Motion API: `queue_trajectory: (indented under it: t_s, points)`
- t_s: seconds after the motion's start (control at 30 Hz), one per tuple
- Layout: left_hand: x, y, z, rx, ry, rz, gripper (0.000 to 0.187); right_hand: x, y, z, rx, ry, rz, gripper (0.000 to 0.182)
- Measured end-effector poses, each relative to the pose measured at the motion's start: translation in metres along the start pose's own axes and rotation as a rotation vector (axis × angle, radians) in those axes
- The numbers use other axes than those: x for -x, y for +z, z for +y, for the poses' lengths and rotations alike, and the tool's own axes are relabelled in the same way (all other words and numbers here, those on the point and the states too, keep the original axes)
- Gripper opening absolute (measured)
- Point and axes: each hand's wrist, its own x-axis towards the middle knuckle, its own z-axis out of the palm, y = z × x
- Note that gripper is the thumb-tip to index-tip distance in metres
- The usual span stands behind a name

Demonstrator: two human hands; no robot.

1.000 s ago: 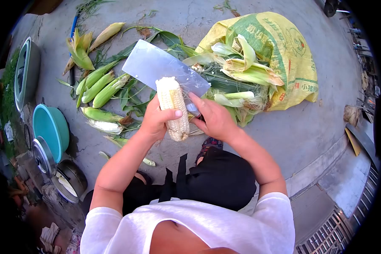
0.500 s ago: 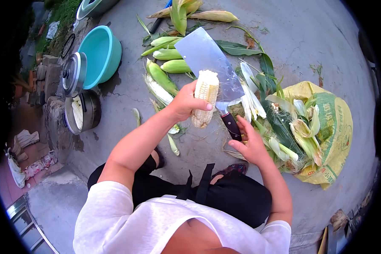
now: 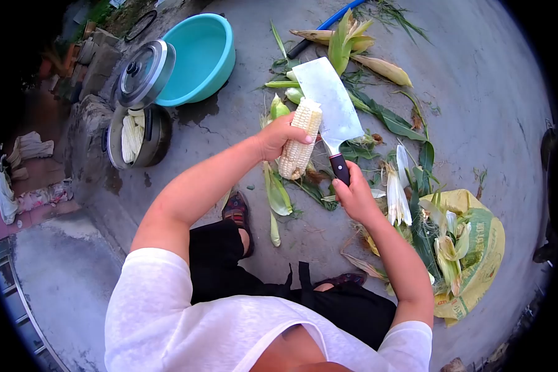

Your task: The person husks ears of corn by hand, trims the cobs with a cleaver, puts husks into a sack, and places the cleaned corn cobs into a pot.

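A husked, pale corn cob (image 3: 300,139) stands nearly upright in my left hand (image 3: 281,136), the thumb pressed across its front. My right hand (image 3: 356,192) is wrapped around the dark handle of a cleaver (image 3: 330,102). The cleaver's broad blade points up and away from me, beside the top of the cob. Behind my hands, partly hidden, green unhusked ears (image 3: 279,106) lie on the concrete among leaves. Stripped pale husks (image 3: 398,197) are near my right forearm.
At the left, a pot (image 3: 158,139) holds husked cobs, and its lid (image 3: 158,80) leans at a turquoise basin (image 3: 195,93). A yellow-green sack (image 3: 483,248) with husks lies at the right. A blue-handled tool (image 3: 332,22) is on the ground at the top.
My right hand's fingers have closed around the cleaver handle, and the blade stands more upright. My view has swung left, so the basin, pot and sack appear farther right and the sack lower.
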Motion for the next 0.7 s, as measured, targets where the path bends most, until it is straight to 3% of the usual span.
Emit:
queue_trajectory:
  t_s: [0.1,0.2,0.4,0.5,0.53,0.63,0.7]
  points:
    - [0.007,-0.032,0.005,-0.041,-0.014,0.095,0.063,-0.025,0.010,0.008,-0.043,-0.008,0.059,0.042]
    - [0.008,-0.060,0.014,-0.006,-0.001,0.147,0.059,-0.036,0.011,0.007,-0.006,-0.036,0.195,0.042]
    - [0.002,-0.088,0.029,0.087,0.089,0.210,0.049,-0.052,0.021,0.014,0.012,0.072,0.212,0.044]
    - [0.011,-0.101,0.041,0.035,0.056,0.190,0.055,-0.064,0.032,0.004,0.082,0.063,0.190,0.047]
    - [0.017,-0.105,0.049,0.036,0.070,0.203,0.055,-0.075,0.036,0.022,0.181,-0.110,0.220,0.045]
    - [0.038,-0.119,0.069,0.030,0.080,0.317,0.056,-0.106,0.058,-0.019,0.147,-0.154,0.160,0.048]
    - [0.045,-0.135,0.080,0.063,0.112,0.422,0.054,-0.135,0.078,-0.062,0.097,-0.046,0.093,0.046]
